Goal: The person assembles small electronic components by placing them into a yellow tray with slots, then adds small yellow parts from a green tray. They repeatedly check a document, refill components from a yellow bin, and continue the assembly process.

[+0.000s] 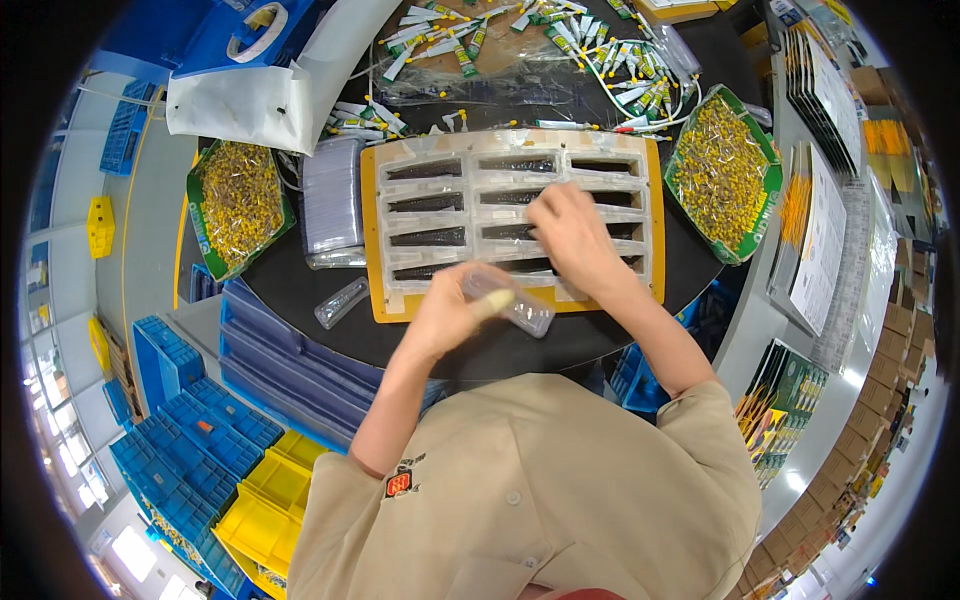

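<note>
Head view: I observe the worker, in a beige short-sleeved shirt [570, 470], standing at a black table [280, 275]. The left hand [448, 312] is clasped around a clear plastic shell [530, 314], its thumb laid across the piece; a pale yellow cover [493, 302] sits on that thumb. The shell lies aslant over the near edge of a yellow-bordered frame [374, 250], well apart from the stacked ones.

The right hand [572, 225] is over the middle and right columns of the frame, fingers bent and bunched. The fingertips are somewhat blurred and partly hidden, so I cannot tell whether they are together, apart or pinching anything. The frame has dark slots in three columns and four rows, several covered by the hands.

Just left of the frame stands a stack of clear shells [332, 200]; one loose shell [342, 303] lies nearer the worker. A left green box [198, 225] and a right green box [768, 205] flank the work, each filled with small yellow-tipped pieces. Beyond the frame, white-and-green tubes [643, 66] with yellow caps lie scattered. At floor level, left, I note blue crates [185, 420] beside yellow crates [265, 510].
</note>
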The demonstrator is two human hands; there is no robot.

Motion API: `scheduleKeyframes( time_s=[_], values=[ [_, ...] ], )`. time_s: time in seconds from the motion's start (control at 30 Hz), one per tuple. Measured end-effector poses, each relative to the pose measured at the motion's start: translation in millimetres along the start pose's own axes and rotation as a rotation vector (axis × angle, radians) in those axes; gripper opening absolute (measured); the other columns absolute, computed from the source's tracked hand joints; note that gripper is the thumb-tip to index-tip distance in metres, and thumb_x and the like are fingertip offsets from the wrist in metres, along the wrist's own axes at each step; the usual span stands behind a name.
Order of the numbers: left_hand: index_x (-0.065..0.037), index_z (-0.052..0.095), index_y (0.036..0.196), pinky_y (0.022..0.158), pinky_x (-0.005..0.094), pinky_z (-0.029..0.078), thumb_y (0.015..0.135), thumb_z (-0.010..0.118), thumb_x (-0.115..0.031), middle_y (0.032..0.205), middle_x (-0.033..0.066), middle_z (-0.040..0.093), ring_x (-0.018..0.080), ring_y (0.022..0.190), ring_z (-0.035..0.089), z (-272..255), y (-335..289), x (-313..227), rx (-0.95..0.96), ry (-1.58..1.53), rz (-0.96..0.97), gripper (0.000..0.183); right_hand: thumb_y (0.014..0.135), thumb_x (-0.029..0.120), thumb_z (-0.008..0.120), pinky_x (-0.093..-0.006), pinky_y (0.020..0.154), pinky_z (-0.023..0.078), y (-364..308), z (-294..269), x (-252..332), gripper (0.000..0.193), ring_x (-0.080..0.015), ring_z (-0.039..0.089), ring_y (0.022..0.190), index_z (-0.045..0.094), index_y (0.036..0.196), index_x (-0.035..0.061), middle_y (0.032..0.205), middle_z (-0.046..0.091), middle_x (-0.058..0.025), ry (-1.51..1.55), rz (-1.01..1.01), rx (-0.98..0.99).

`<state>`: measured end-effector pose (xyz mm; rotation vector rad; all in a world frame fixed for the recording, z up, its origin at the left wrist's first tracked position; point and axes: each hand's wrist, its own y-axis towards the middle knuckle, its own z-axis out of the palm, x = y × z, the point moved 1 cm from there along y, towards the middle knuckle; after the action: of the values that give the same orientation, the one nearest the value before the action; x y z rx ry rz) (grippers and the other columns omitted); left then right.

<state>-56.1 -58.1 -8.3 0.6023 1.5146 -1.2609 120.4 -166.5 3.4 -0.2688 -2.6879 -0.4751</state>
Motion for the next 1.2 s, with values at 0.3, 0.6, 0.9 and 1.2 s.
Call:
scheduleKeyframes(
  time_s=[0.3,0.6,0.9,1.2],
  values=[
    [0.003,0.066,0.094,0.067,0.0277,0.054,0.089,0.069,-0.014,0.086,0.0086,0.071,0.0131,0.072,0.067,27,-23,-1,0.087,0.047,-0.120,0.018,0.080,0.007,0.071,-0.0432,0.077,0.049,-36,5,14,0.019,-0.0329,0.060,0.084,0.062,0.096,0.0026,0.088,0.060,-0.0153,0.042,0.106,-0.029],
    [0.003,0.068,0.094,0.067,0.0281,0.053,0.088,0.070,-0.016,0.085,0.0112,0.070,0.0127,0.075,0.067,47,57,-32,0.102,0.047,0.138,0.020,0.084,0.008,0.069,-0.0380,0.073,0.051,9,-48,-91,0.024,-0.0305,0.064,0.085,0.062,0.106,0.0016,0.096,0.065,-0.0144,0.109,0.076,0.022],
    [0.000,0.064,0.091,0.064,0.0258,0.054,0.091,0.070,-0.018,0.080,0.0075,0.069,0.0124,0.067,0.065,62,71,-33,0.013,-0.068,-0.157,0.020,0.085,0.011,0.067,-0.0451,0.078,0.049,-24,-47,-84,0.016,-0.0340,0.062,0.084,0.062,0.098,0.0028,0.084,0.060,-0.0154,0.329,0.000,0.212],
    [0.005,0.065,0.090,0.057,0.0275,0.053,0.090,0.070,-0.016,0.077,0.0110,0.070,0.0148,0.062,0.067,72,50,-10,-0.003,0.042,-0.106,0.021,0.078,0.006,0.068,-0.0413,0.077,0.049,-48,-53,-61,0.022,-0.0341,0.060,0.086,0.060,0.098,0.0020,0.087,0.061,-0.0139,0.347,0.051,0.183]
  ],
)
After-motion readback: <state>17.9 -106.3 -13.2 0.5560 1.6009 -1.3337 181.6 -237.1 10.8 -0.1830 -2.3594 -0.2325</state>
